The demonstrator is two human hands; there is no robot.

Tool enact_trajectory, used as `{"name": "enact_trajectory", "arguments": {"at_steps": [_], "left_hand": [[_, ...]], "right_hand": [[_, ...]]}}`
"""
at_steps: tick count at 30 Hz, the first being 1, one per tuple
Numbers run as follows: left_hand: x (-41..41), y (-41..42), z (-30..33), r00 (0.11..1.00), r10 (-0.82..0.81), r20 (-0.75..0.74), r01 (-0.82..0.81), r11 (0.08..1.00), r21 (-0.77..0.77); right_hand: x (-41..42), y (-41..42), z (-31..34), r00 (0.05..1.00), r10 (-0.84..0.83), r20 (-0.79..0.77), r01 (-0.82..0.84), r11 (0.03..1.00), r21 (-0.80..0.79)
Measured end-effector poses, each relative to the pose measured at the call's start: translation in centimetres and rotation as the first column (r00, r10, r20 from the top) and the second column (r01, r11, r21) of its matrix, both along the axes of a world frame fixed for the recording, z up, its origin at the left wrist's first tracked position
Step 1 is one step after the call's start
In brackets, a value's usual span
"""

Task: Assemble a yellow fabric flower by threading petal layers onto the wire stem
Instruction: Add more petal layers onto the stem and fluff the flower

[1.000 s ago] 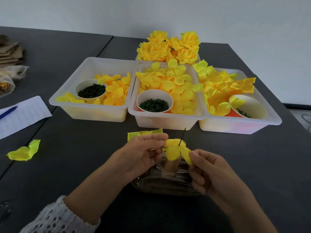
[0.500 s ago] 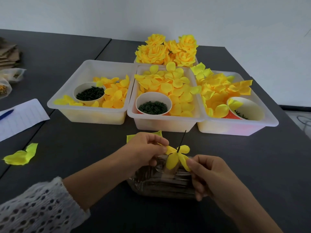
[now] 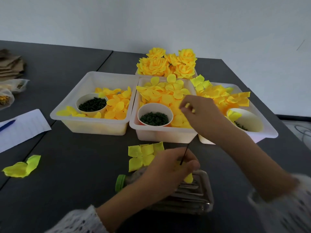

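**Right hand at the middle bin, left hand on the stem**

Now the left hand point(image 3: 170, 167) is curled around a thin dark wire stem point(image 3: 184, 154), which pokes up and away from between its fingers; a small yellow fabric petal layer point(image 3: 188, 178) sits on the stem below the fingers, partly hidden by the hand. The right hand point(image 3: 200, 113) reaches over the middle translucent white plastic bin point(image 3: 161, 134), its fingers bent and pinching a small yellow petal piece point(image 3: 187, 105) just above the loose yellow petals point(image 3: 165, 94) heaped in that bin.

Under the left hand lies a clear ribbed plastic bottle with a green cap point(image 3: 185, 197), on its side, nearer the person than the middle bin. Beside it, toward the bin, a flat pale-yellow four-lobed petal layer point(image 3: 143, 154) rests on the dark grey table point(image 3: 67, 174).

Inside the middle bin stands a white paper cup of small dark green pieces point(image 3: 154, 117). Left of the middle bin is a second white bin point(image 3: 94, 125) with petals and a similar cup; right of it is a third white bin point(image 3: 267, 132), also with petals and a cup. Behind the middle bin a cluster of finished yellow fabric roses point(image 3: 168, 64) fills another tray. Far to the left of the bins lie a loose yellow-green petal point(image 3: 21, 167), a white lined sheet of paper point(image 3: 21, 126) with a blue pen point(image 3: 7, 125), and some brown paper.
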State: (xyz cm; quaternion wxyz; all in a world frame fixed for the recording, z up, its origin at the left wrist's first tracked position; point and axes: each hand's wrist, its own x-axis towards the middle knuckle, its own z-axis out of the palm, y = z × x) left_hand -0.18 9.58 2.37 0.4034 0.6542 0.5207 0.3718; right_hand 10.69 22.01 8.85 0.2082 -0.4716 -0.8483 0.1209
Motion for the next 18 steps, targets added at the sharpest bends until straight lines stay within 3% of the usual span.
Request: {"name": "enact_trajectory", "arguments": {"at_steps": [4, 7, 9, 18], "left_hand": [[0.8, 0.3, -1.5, 0.999, 0.015, 0.033, -0.015, 1.000, 0.017], [0.7, 0.3, -2.0, 0.999, 0.027, 0.033, -0.028, 0.999, 0.047], [0.7, 0.3, -2.1, 0.999, 0.048, 0.014, -0.049, 0.998, 0.050], [1.1, 0.5, -2.7, 0.994, 0.107, -0.030, -0.105, 0.993, 0.044]], "right_hand": [[-5.3, 4.9, -1.6, 0.927, 0.266, 0.266, -0.236, 0.962, -0.139], [-7.9, 7.0, -3.4, 0.800, 0.328, 0.502, -0.248, 0.943, -0.221], [-9.1, 7.6, -3.9, 0.744, 0.334, 0.579, -0.211, 0.939, -0.270], [-10.9, 7.8, -5.8, 0.752, 0.412, 0.515, -0.298, 0.909, -0.293]]}}
